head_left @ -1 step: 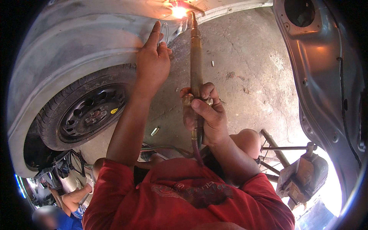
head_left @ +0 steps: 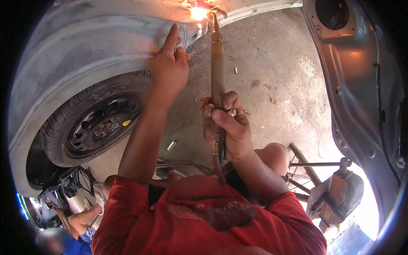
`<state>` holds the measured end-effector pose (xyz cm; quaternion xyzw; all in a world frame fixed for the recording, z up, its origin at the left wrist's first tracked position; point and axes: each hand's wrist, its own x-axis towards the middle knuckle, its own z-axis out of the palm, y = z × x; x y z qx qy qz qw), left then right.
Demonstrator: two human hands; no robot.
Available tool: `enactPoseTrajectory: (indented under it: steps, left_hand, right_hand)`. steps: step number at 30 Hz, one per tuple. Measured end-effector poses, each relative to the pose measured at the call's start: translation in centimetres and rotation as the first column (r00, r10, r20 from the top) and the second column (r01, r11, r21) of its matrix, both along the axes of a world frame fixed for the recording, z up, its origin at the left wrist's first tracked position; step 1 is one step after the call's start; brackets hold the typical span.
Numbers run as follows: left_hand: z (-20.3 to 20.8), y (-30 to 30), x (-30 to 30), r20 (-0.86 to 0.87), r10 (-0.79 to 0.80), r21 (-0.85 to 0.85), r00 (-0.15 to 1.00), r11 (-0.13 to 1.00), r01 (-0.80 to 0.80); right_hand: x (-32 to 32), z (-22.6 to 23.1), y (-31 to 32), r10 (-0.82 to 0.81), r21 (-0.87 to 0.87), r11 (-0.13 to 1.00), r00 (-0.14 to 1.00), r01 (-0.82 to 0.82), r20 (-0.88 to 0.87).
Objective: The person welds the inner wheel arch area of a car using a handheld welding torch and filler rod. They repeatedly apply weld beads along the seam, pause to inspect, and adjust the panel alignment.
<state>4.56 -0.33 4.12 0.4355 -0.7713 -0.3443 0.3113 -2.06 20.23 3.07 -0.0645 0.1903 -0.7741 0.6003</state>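
Note:
My right hand [head_left: 229, 123] is wrapped round the brass gas welding torch [head_left: 217, 68] near its valve knobs. Up at the torch's bent tip, a bright glow with flying sparks lights the grey car body panel [head_left: 106, 36]. My left hand [head_left: 171, 70] is closed on a thin bent welding wire [head_left: 182, 36], its index finger stretched up along the wire. The wire's end runs toward the glow, and its looped part hangs beside the fingers. Glare hides the exact spot where wire, flame and metal meet.
A car wheel [head_left: 102, 127] sits left of my left forearm. To the right stands an open car door [head_left: 357, 85]. Hoses [head_left: 191, 165] run from the torch past my legs. A rusty metal block on a frame [head_left: 335, 191] is at lower right; another person [head_left: 74, 229] is lower left.
More sparks spray out from the glow at the torch tip. Both hands stay in the same place.

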Motion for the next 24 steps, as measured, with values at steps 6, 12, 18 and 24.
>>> enactPoseTrajectory:
  steps: [6, 12, 18, 24]
  left_hand:
    - [0.1, -0.4, -1.0, -0.03, 0.039, -0.044, 0.999, 0.998, -0.04]
    - [-0.4, -0.5, -1.2, -0.056, 0.054, -0.08, 0.997, 0.995, -0.059]
    - [-0.8, -0.7, -1.2, -0.08, 0.046, -0.077, 0.996, 0.996, -0.052]
    - [-0.7, -0.7, -1.2, -0.077, 0.047, -0.074, 0.996, 0.996, -0.053]
  right_hand:
    - [-0.4, 0.0, -0.5, 0.004, 0.002, 1.0, 1.0, -0.004, -0.01]
    - [-0.5, 0.0, -0.6, -0.002, 0.006, 1.0, 1.0, 0.002, -0.018]
    - [-0.6, 0.0, -0.7, 0.0, -0.016, 1.0, 1.0, 0.0, -0.018]
    - [-0.6, -0.1, -0.7, 0.005, -0.023, 1.0, 1.0, -0.005, 0.02]
